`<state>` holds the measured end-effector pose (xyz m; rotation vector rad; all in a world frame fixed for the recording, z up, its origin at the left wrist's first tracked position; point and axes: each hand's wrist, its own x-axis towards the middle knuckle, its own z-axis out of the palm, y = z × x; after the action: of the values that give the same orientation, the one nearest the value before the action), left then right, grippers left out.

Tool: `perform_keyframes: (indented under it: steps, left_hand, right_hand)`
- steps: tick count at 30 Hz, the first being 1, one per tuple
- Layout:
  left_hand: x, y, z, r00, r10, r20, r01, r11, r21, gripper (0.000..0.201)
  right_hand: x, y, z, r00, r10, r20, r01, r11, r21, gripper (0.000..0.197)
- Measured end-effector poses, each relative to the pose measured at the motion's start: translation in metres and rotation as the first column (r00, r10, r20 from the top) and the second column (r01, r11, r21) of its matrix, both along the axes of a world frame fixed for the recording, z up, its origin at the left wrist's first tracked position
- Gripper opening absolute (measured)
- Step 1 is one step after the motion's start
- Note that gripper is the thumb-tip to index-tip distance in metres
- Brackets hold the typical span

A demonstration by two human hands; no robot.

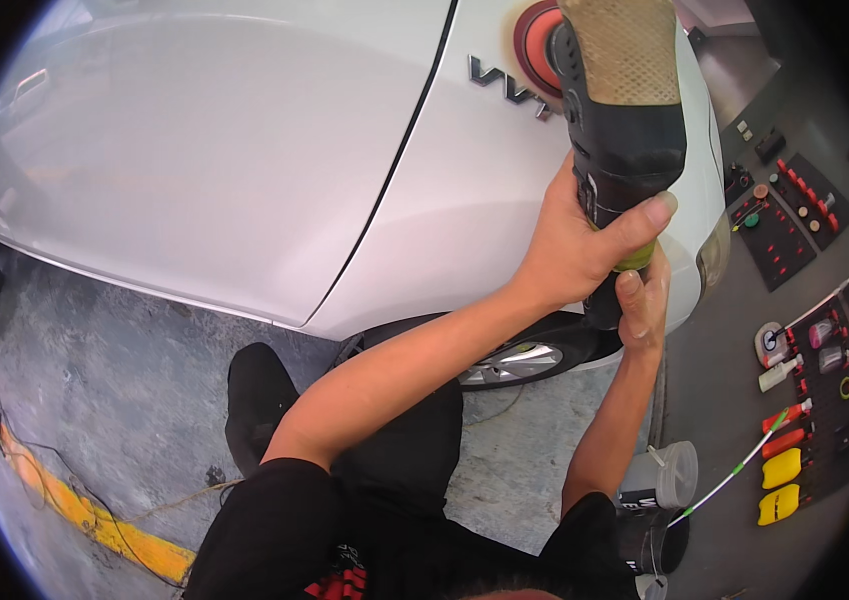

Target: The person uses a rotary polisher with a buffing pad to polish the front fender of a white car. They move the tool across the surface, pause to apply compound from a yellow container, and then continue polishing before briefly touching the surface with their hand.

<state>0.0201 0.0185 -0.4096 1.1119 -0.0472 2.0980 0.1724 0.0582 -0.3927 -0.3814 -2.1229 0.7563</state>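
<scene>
Head view: the left hand (575,240) and right hand (647,305) are gripping one polisher (630,135) between one and two o'clock, fingers curled closed around it. Its single red pad (542,48) is sitting close to at least three raised chrome letters (488,72) at its seven o'clock; a tilt or slip could be catching their edges. Two yellow blocks (781,468) are resting near four o'clock.
</scene>
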Motion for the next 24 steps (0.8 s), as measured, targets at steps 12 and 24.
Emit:
perform_keyframes:
  steps: [12,24]
  left_hand:
    - [0.028,0.011,0.018,0.993,-0.109,0.036,0.109,0.994,0.021,0.067]
    - [-0.011,-0.013,0.036,0.987,0.064,0.145,-0.071,0.997,0.037,0.054]
  right_hand:
    - [0.035,0.008,0.033,0.994,-0.08,0.079,0.075,0.995,0.07,0.101]
    - [-0.018,-0.02,0.078,0.969,0.071,0.238,-0.078,0.997,0.017,0.086]
